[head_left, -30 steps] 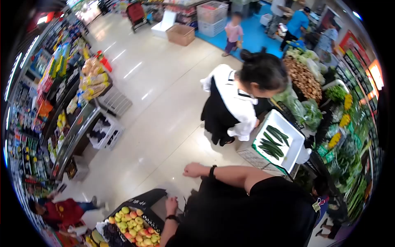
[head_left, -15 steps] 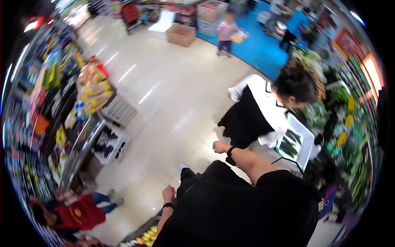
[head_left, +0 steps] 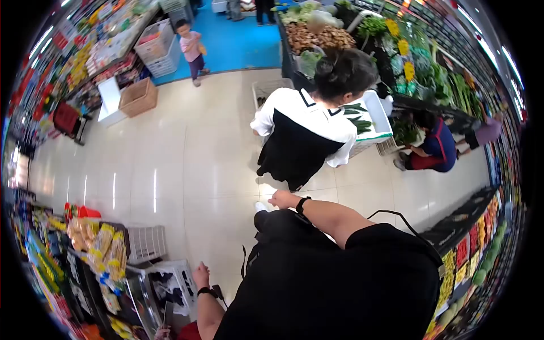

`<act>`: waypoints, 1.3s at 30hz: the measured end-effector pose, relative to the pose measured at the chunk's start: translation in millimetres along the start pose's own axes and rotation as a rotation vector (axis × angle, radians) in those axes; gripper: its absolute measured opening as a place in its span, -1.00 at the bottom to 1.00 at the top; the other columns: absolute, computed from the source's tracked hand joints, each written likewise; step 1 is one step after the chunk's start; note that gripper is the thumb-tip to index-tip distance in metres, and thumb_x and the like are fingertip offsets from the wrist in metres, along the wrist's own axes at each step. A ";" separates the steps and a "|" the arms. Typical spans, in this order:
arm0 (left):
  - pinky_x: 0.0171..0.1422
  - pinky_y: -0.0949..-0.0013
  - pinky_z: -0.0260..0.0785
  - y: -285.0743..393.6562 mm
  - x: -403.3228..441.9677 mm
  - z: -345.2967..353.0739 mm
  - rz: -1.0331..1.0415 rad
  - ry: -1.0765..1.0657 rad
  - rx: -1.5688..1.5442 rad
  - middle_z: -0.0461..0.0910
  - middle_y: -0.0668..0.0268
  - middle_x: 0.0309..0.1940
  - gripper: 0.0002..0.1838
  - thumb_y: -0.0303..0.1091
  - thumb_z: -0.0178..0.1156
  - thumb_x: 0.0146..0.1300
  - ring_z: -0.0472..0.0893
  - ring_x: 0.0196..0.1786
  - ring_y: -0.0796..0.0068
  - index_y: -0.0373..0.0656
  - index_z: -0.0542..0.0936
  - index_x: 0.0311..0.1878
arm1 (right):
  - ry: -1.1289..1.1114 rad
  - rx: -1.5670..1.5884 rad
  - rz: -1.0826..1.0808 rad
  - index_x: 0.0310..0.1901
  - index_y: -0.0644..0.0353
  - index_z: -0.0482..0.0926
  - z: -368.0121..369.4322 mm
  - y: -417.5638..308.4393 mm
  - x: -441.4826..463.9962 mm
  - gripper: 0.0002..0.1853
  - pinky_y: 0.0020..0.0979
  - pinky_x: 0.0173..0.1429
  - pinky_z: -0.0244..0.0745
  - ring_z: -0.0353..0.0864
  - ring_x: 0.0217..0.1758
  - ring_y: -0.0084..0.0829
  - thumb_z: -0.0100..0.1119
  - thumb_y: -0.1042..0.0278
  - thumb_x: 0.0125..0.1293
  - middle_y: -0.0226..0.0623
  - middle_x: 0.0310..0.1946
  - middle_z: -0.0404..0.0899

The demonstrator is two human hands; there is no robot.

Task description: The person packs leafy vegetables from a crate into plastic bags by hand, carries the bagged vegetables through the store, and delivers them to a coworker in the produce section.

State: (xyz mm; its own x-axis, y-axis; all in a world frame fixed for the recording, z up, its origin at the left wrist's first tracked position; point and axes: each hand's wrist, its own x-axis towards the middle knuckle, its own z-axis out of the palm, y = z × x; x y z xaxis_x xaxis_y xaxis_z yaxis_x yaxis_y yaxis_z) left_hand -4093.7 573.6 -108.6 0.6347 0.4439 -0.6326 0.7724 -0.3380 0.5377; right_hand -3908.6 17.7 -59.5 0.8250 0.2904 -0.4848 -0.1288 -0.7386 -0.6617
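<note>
My right hand (head_left: 283, 199) is out in front of my body with its fingers curled, and nothing shows in it. A black band (head_left: 302, 205) circles that wrist. Closest to this hand is a person in a white and black top (head_left: 300, 127), standing just beyond it without contact. Lower left, my left hand (head_left: 201, 275) hangs with its fingers curled in, holding nothing visible. It also has a dark wristband (head_left: 205, 291). Near it stands a white crate (head_left: 184, 283) with dark items inside. Neither hand touches any goods.
A white bin of green vegetables (head_left: 378, 116) stands beside the person ahead. Another person (head_left: 439, 150) crouches at right near the produce shelves. A child (head_left: 191, 51) stands at the blue floor's edge. A brown basket (head_left: 139, 97) is on the tiles. Fruit racks (head_left: 462, 252) line the right.
My view has turned to the right, so the shelves, child and person ahead have shifted left. The crouching person and fruit racks have come into view. Both my hands remain closed.
</note>
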 end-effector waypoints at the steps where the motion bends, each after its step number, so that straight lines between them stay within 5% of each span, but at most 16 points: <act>1: -0.29 0.32 0.50 30.9 9.4 -0.8 0.015 -0.019 0.019 0.70 0.23 -0.51 -0.49 0.03 0.20 0.51 0.66 -0.45 0.44 -0.29 0.72 -0.32 | -0.044 0.001 0.061 -0.30 0.28 0.79 -0.4 -5.1 -3.9 -0.40 -0.09 -0.08 0.63 0.76 -0.37 -0.18 0.04 -0.13 0.57 -0.12 -0.51 0.73; 4: -0.29 0.29 0.47 137.4 -3.5 21.8 0.152 -0.057 -0.011 0.63 0.29 -0.55 -0.50 -0.04 0.10 0.57 0.63 -0.43 0.46 -0.25 0.64 -0.38 | -0.090 -0.161 0.061 -0.34 0.34 0.77 9.9 4.2 -3.9 -0.26 0.05 0.03 0.59 0.73 -0.27 0.08 -0.12 -0.23 0.61 0.05 -0.38 0.75; 5: -0.29 0.29 0.47 166.9 -10.6 34.1 0.358 -0.064 0.128 0.60 0.31 -0.55 -0.52 -0.07 0.06 0.59 0.62 -0.42 0.47 -0.24 0.62 -0.39 | -0.084 -0.197 0.041 -0.34 0.35 0.76 19.1 12.5 -1.0 -0.26 0.07 0.05 0.58 0.72 -0.24 0.12 -0.13 -0.23 0.61 0.09 -0.35 0.75; 6: -0.28 0.29 0.47 180.6 -13.2 40.2 0.563 -0.063 0.262 0.58 0.33 -0.55 -0.53 -0.09 0.03 0.61 0.60 -0.42 0.48 -0.22 0.59 -0.39 | -0.119 -0.194 0.054 -0.29 0.35 0.77 27.0 19.5 2.9 -0.28 0.10 0.08 0.56 0.70 -0.19 0.18 -0.11 -0.22 0.60 0.14 -0.28 0.75; 8: -0.25 0.31 0.50 134.1 68.1 94.4 0.609 -0.238 0.135 0.59 0.34 -0.51 -0.58 -0.16 0.01 0.60 0.59 -0.40 0.50 -0.23 0.65 -0.31 | -0.133 -0.175 0.050 -0.26 0.34 0.76 11.6 -7.5 -14.6 -0.32 0.11 0.06 0.56 0.69 -0.19 0.19 -0.10 -0.18 0.61 0.14 -0.27 0.75; 9: -0.24 0.32 0.51 149.9 45.1 98.2 0.471 -0.374 -0.010 0.62 0.33 -0.49 -0.62 -0.18 0.06 0.57 0.60 -0.39 0.51 -0.25 0.68 -0.26 | -0.167 -0.162 0.028 -0.23 0.33 0.75 8.0 -19.7 -16.6 -0.37 0.13 0.04 0.56 0.69 -0.20 0.20 -0.08 -0.13 0.62 0.14 -0.27 0.75; 10: -0.22 0.33 0.53 177.7 10.1 107.6 0.321 -0.492 -0.165 0.64 0.32 -0.46 -0.65 -0.19 0.11 0.54 0.61 -0.39 0.52 -0.26 0.72 -0.22 | -0.151 -0.400 -0.256 -0.21 0.29 0.74 22.8 1.7 0.4 -0.45 0.08 0.01 0.59 0.71 -0.18 0.17 -0.03 -0.08 0.60 0.11 -0.25 0.76; 15: -0.20 0.35 0.56 161.8 0.8 117.6 0.301 -0.501 0.016 0.76 0.30 -0.41 -0.68 -0.16 0.28 0.43 0.68 -0.37 0.55 -0.26 0.78 -0.21 | 0.031 0.090 0.098 -0.27 0.31 0.75 17.4 -30.0 -7.8 -0.37 -0.04 -0.02 0.62 0.76 -0.16 0.08 0.05 -0.21 0.51 0.02 -0.31 0.77; 16: -0.19 0.35 0.56 162.6 5.5 119.2 0.294 -0.495 -0.001 0.76 0.30 -0.43 -0.68 -0.14 0.33 0.41 0.68 -0.37 0.55 -0.25 0.78 -0.24 | 0.045 0.023 -0.008 -0.32 0.30 0.75 15.8 -30.3 -11.1 -0.43 -0.14 -0.10 0.63 0.77 -0.26 -0.04 0.10 -0.13 0.50 -0.04 -0.39 0.76; 18: -0.18 0.35 0.56 172.5 13.0 116.5 0.287 -0.476 -0.027 0.76 0.31 -0.45 -0.67 -0.11 0.37 0.38 0.69 -0.37 0.54 -0.25 0.79 -0.27 | 0.006 0.238 0.283 -0.41 0.28 0.75 5.3 -51.2 -16.9 -0.48 -0.25 -0.20 0.60 0.72 -0.42 -0.26 0.27 -0.10 0.42 -0.17 -0.53 0.71; 21: -0.17 0.32 0.57 197.0 26.3 110.8 0.363 -0.450 0.030 0.76 0.29 -0.45 -0.64 -0.06 0.48 0.30 0.70 -0.37 0.51 -0.23 0.79 -0.27 | -0.012 0.170 0.171 -0.37 0.30 0.76 19.4 -27.7 19.5 -0.47 -0.25 -0.16 0.62 0.75 -0.37 -0.26 0.28 -0.13 0.41 -0.16 -0.48 0.74; 29: -0.10 0.26 0.58 280.4 81.3 116.0 0.491 -0.419 0.223 0.78 0.22 -0.40 -0.62 -0.01 0.56 0.21 0.74 -0.31 0.37 -0.19 0.81 -0.26 | -0.149 -0.069 -0.022 -0.21 0.28 0.79 -25.6 -107.4 170.7 -0.44 -0.02 0.15 0.63 0.74 -0.03 0.14 0.14 -0.17 0.43 0.10 -0.18 0.77; 36: -0.19 0.29 0.50 297.4 142.7 80.4 0.268 -0.424 0.227 0.72 0.30 -0.46 -0.64 -0.04 0.53 0.26 0.64 -0.37 0.52 -0.18 0.74 -0.33 | -0.202 -0.209 -0.184 -0.19 0.33 0.77 -80.9 -133.4 262.2 -0.43 0.05 0.12 0.61 0.71 -0.07 0.24 0.09 -0.14 0.46 0.19 -0.22 0.73; 39: -0.17 0.29 0.52 287.4 177.3 62.5 0.225 -0.429 0.224 0.73 0.30 -0.45 -0.60 0.02 0.48 0.32 0.66 -0.35 0.49 -0.19 0.74 -0.28 | -0.142 -0.157 -0.068 -0.22 0.35 0.77 -97.2 -127.0 289.3 -0.40 0.07 0.13 0.61 0.72 -0.07 0.24 0.11 -0.18 0.43 0.19 -0.21 0.74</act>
State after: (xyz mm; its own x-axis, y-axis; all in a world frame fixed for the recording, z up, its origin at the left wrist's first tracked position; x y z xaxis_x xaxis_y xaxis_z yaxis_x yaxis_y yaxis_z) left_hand -3757.6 503.3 -101.1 0.7023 -0.0238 -0.7115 0.5724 -0.5754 0.5842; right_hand -3600.1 136.4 -60.1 0.7419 0.4168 -0.5252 0.0208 -0.7972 -0.6033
